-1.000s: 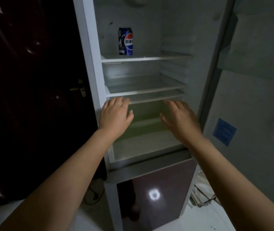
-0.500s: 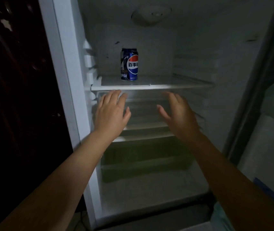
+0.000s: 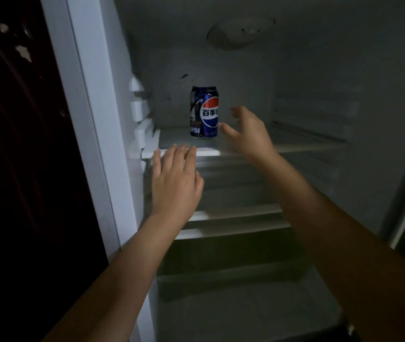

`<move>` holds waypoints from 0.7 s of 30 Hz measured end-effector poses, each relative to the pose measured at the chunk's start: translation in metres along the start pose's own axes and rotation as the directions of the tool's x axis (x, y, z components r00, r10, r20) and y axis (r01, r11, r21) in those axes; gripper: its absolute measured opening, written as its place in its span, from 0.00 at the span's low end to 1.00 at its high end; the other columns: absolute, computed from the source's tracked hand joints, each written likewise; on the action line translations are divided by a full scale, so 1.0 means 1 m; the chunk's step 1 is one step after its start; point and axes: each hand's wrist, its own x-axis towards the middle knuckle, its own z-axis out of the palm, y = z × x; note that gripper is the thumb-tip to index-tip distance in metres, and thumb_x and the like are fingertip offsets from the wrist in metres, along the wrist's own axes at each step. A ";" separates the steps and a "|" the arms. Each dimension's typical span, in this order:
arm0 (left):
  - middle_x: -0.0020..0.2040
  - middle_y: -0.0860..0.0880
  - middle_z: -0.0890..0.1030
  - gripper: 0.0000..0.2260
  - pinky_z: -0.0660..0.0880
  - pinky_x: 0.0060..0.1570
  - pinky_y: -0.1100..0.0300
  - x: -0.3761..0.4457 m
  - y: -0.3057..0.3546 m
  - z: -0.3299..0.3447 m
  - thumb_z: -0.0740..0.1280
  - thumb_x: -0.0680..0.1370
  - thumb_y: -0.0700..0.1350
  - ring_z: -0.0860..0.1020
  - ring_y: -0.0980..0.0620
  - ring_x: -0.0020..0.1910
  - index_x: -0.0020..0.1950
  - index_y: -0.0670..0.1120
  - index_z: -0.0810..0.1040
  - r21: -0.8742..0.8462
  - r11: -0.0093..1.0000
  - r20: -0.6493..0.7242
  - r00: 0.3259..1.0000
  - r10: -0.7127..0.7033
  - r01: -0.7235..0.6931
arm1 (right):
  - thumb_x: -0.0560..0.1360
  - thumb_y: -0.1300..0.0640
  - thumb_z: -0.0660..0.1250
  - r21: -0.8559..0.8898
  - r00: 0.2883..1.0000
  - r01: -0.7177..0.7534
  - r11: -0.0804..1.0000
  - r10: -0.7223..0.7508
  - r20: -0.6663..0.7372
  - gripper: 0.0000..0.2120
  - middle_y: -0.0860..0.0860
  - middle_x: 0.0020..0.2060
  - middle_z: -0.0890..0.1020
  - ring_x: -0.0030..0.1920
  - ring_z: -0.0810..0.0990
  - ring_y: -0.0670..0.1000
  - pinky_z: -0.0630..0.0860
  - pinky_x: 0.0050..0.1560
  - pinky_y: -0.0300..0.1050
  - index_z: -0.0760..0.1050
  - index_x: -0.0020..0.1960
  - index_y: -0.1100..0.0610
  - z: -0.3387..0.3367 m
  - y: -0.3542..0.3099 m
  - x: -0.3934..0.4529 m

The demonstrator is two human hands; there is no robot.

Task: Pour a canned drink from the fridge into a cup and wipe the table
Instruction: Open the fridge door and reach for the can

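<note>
A blue Pepsi can stands upright on the top shelf of the open fridge, towards the left. My right hand is over that shelf just right of the can, fingers and thumb spread, a small gap from the can. My left hand hovers in front of the shelf's front edge, below and left of the can, fingers straight and holding nothing. No cup or cloth is in view.
The fridge's white left wall stands beside a dark door. Below the top shelf are two more bare shelves and a drawer. A round light housing sits on the fridge ceiling.
The view has moved closer to the fridge. My right hand rose from below the top shelf to beside the can. My left hand rose slightly to the shelf's edge.
</note>
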 end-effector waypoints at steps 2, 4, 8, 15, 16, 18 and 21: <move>0.63 0.42 0.76 0.20 0.60 0.69 0.42 0.000 0.000 0.001 0.64 0.75 0.44 0.72 0.43 0.65 0.66 0.41 0.71 0.001 1.000 -0.022 1.000 0.004 -0.004 | 0.75 0.50 0.65 0.092 0.995 -0.083 0.992 0.077 0.065 0.28 0.57 0.67 0.71 0.65 0.70 0.54 0.69 0.62 0.48 0.62 0.70 0.61 0.005 -0.003 0.015; 0.62 0.42 0.76 0.20 0.61 0.69 0.42 -0.001 0.000 0.001 0.63 0.74 0.44 0.73 0.43 0.64 0.65 0.41 0.72 0.002 1.000 -0.041 0.999 0.011 -0.011 | 0.74 0.51 0.66 0.171 0.983 -0.156 0.973 0.136 0.125 0.30 0.58 0.68 0.69 0.66 0.70 0.55 0.69 0.62 0.48 0.60 0.71 0.61 0.010 -0.006 0.028; 0.61 0.42 0.77 0.20 0.61 0.68 0.42 0.000 -0.001 0.002 0.61 0.73 0.44 0.73 0.43 0.63 0.65 0.41 0.72 0.015 1.000 -0.071 0.997 0.026 -0.025 | 0.72 0.53 0.70 0.265 0.956 -0.259 0.929 0.208 0.205 0.32 0.59 0.66 0.70 0.64 0.71 0.56 0.70 0.58 0.46 0.60 0.69 0.63 0.021 -0.012 0.048; 0.62 0.42 0.76 0.22 0.60 0.68 0.41 -0.002 -0.003 0.004 0.59 0.72 0.46 0.73 0.42 0.64 0.65 0.41 0.71 0.038 0.999 -0.062 0.997 0.035 -0.033 | 0.68 0.56 0.73 0.362 0.938 -0.331 0.871 0.261 0.228 0.33 0.57 0.64 0.72 0.62 0.72 0.56 0.73 0.58 0.48 0.62 0.67 0.61 0.042 -0.017 0.069; 0.62 0.42 0.76 0.22 0.60 0.68 0.41 -0.002 -0.003 0.004 0.60 0.72 0.46 0.72 0.43 0.65 0.66 0.41 0.71 0.038 0.999 -0.061 0.998 0.033 -0.031 | 0.68 0.56 0.73 0.372 0.940 -0.330 0.868 0.267 0.212 0.32 0.57 0.63 0.72 0.62 0.72 0.56 0.73 0.57 0.48 0.62 0.67 0.60 0.044 -0.018 0.069; 0.63 0.42 0.76 0.22 0.59 0.68 0.41 -0.002 -0.003 0.005 0.62 0.72 0.45 0.72 0.42 0.65 0.66 0.41 0.71 0.040 0.999 -0.056 0.998 0.035 -0.033 | 0.68 0.56 0.74 0.374 0.944 -0.327 0.868 0.277 0.182 0.32 0.57 0.63 0.72 0.61 0.73 0.56 0.73 0.56 0.48 0.62 0.66 0.61 0.047 -0.017 0.068; 0.63 0.42 0.76 0.22 0.59 0.68 0.41 -0.002 -0.003 0.005 0.62 0.72 0.46 0.73 0.42 0.65 0.66 0.41 0.71 0.044 0.999 -0.055 0.998 0.031 -0.028 | 0.67 0.55 0.74 0.372 0.949 -0.315 0.873 0.281 0.144 0.32 0.57 0.62 0.73 0.60 0.74 0.57 0.74 0.59 0.50 0.63 0.65 0.61 0.049 -0.015 0.066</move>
